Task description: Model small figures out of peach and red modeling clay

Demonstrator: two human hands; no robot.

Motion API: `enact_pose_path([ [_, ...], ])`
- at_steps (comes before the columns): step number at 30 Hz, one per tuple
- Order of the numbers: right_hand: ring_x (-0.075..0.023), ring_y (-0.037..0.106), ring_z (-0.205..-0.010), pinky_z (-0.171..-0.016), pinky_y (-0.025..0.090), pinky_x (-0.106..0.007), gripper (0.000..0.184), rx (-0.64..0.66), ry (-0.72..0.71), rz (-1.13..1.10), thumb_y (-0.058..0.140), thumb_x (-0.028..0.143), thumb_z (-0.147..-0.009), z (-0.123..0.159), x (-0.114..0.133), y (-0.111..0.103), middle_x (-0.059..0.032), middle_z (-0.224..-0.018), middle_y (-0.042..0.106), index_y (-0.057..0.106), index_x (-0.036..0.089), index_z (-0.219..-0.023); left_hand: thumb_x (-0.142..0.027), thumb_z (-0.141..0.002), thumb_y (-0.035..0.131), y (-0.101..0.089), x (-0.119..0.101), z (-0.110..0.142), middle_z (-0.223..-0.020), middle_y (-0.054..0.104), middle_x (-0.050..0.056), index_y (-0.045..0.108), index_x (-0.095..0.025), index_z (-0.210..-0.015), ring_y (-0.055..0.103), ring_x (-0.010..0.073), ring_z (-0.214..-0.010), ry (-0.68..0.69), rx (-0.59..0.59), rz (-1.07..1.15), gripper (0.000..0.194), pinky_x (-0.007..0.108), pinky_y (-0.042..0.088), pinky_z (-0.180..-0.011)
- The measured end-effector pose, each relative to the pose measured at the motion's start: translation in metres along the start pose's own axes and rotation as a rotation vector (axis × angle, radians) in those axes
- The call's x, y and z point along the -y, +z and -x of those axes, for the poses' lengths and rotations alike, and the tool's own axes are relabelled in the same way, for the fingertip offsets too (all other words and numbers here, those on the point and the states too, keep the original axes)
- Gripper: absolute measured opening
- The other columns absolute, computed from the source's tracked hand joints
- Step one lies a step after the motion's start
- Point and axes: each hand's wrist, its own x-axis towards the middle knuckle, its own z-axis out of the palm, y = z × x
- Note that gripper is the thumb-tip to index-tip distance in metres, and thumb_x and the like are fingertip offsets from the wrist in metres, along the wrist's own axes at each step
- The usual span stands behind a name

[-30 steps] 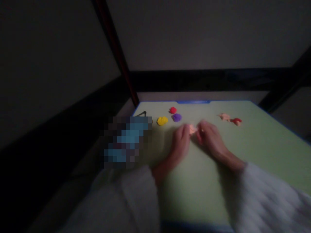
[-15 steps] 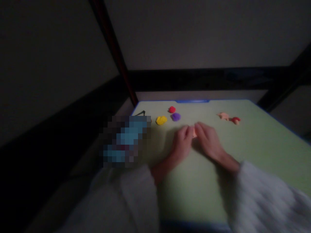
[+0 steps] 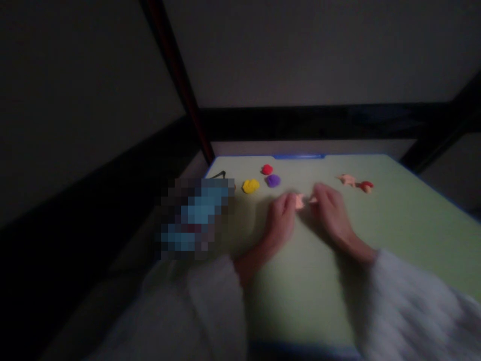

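Over the middle of the pale green table (image 3: 296,296), my left hand (image 3: 281,215) is closed on a lump of peach modelling clay (image 3: 299,201), which sticks out past its fingertips. A short gap to the right, my right hand (image 3: 330,208) pinches a small peach clay piece (image 3: 313,199). Its thumb and fingers are closed around it, and much of the piece is hidden. Both hands are slightly blurred, so the shape of the clay is hard to make out.
Beyond my hands lie yellow (image 3: 250,186), purple (image 3: 273,181) and red (image 3: 267,169) clay lumps. Farther right are a peach clay figure (image 3: 347,179) and a red-capped clay mushroom (image 3: 366,186). A pixelated blue object (image 3: 199,208) sits at the left edge.
My hands were together around the peach clay. Now the right hand has drawn away to the right with a small piece, while the left hand stays put with the lump.
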Motion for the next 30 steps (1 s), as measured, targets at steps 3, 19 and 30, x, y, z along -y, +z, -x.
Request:
enact_pose_path([
  [3,-0.0117,0.039,-0.05,-0.049,0.03,-0.025,0.039,0.147,-0.062,0.088,0.035,0.042,-0.09,0.004,0.002,0.003,0.0033,-0.051,0.042,0.041,0.021,-0.058,-0.037,-0.083,0.043,0.001,-0.001,0.002,-0.053,0.048,-0.003,0.049,-0.018,-0.065,0.05,0.0093,-0.057,0.03,0.034,0.007,0.027,0.019,0.039,-0.054],
  [19,-0.0095,0.031,-0.039,-0.038,0.023,-0.024,0.036,-0.127,0.117,-0.187,0.044,0.042,-0.087,-0.003,-0.004,-0.002,0.0071,-0.044,0.032,0.036,0.023,-0.057,-0.034,-0.087,0.034,-0.003,-0.002,0.0,-0.056,0.05,-0.002,0.048,-0.018,-0.066,0.049,0.0093,-0.058,0.118,0.016,-0.094,0.03,0.02,0.037,-0.055],
  [30,-0.0024,0.027,-0.035,-0.033,0.019,-0.014,0.027,0.129,0.369,-0.7,0.071,0.042,-0.067,-0.007,-0.008,0.003,0.009,-0.041,0.038,0.061,0.016,-0.064,-0.027,-0.084,0.045,-0.027,0.005,-0.012,-0.081,0.059,0.004,0.054,-0.019,-0.077,0.053,0.0163,-0.074,0.31,-0.025,-0.934,0.014,0.026,0.035,-0.062],
])
